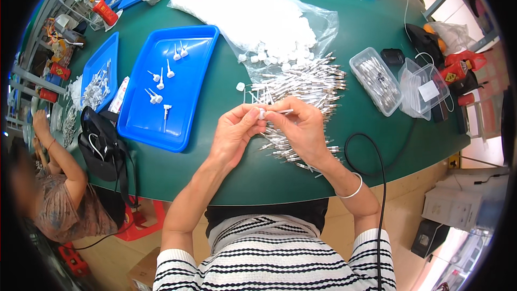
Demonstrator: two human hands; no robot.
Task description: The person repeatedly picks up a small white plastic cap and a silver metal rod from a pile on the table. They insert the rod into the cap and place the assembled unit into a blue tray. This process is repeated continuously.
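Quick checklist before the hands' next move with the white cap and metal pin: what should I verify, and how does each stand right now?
1. White cap pinched in left hand fingertips: ok.
2. Metal pin held by right hand, tip at the cap: ok.
3. Pin seated fully in the cap: cannot tell, the joint is too small.
4. Pile of pins within reach behind the hands: ok.
5. Bag of white caps open toward the pile, loose caps spilled at its mouth: ok.
6. Blue tray has free space beside the few finished pieces: ok.
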